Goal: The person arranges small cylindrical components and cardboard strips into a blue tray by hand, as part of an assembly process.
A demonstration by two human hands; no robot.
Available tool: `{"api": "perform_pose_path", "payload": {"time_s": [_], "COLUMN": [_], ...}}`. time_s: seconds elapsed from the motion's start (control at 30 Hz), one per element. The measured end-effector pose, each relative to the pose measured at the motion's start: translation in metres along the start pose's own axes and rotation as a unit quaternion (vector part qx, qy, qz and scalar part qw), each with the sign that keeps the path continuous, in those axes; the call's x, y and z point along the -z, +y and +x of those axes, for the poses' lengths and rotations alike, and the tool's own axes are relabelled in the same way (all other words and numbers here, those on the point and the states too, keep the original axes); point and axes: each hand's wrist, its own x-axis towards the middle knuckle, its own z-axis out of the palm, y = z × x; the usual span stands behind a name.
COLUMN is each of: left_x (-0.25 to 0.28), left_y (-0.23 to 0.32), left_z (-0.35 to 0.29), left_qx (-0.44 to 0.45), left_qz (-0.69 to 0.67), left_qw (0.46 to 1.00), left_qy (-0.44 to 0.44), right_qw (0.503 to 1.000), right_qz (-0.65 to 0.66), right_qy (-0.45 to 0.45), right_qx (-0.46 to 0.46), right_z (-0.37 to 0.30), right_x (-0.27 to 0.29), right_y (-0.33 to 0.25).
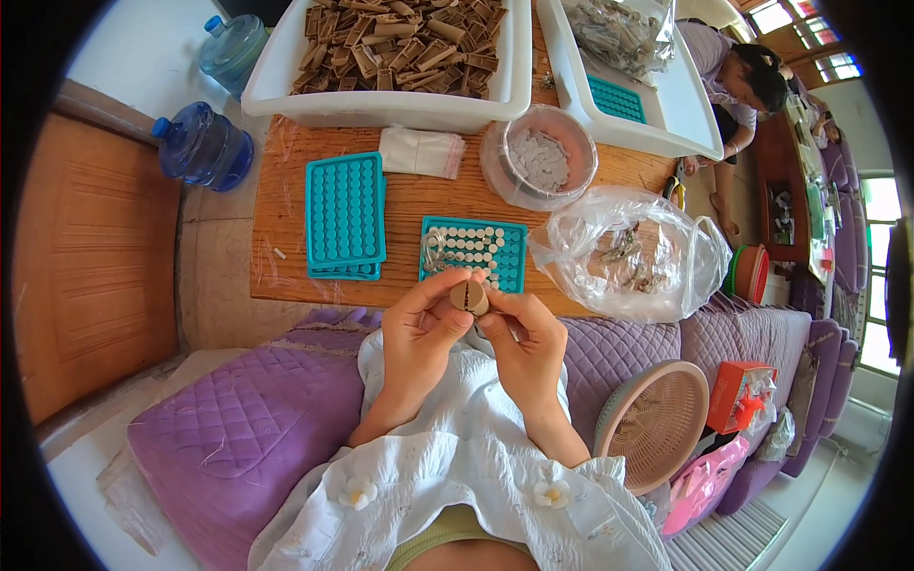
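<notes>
Both of my hands hold a small brown part with a rounded end and a dark slit across it. My left hand grips it from the left, thumb and fingers closed. From the other side my right hand pinches it with thumb and forefinger. Just beyond the fingertips lies a teal tray of round pockets, several filled with white round pieces. Some small metal bits sit on its left side. Further left, more teal trays are stacked.
A white bin heaped with brown parts stands at the back. Nearby are a tub of pale pieces, clear bags, a plastic bag of metal bits, and another white bin. Another person sits at the far right.
</notes>
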Motion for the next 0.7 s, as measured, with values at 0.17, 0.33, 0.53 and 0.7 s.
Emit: {"api": "perform_pose_path", "payload": {"time_s": [0.17, 0.33, 0.53, 0.7], "left_x": [-0.004, -0.01, -0.004, 0.012], "left_y": [-0.001, -0.007, -0.015, -0.017], "left_z": [-0.002, -0.005, 0.0, 0.009], "left_qx": [0.008, -0.051, -0.056, -0.067], "left_qz": [-0.004, 0.096, 0.072, 0.06], "left_qw": [1.0, 0.994, 0.994, 0.993], "left_qy": [0.002, 0.02, 0.054, 0.077], "right_qw": [0.999, 0.987, 0.983, 0.959], "right_qz": [-0.04, -0.115, -0.098, -0.088], "right_qy": [-0.017, -0.06, -0.13, -0.26], "right_qx": [0.006, 0.097, 0.082, 0.063], "right_z": [0.002, 0.009, 0.004, 0.038], "right_x": [-0.001, -0.007, -0.025, -0.012], "right_y": [-0.002, -0.009, 0.009, 0.01]}}
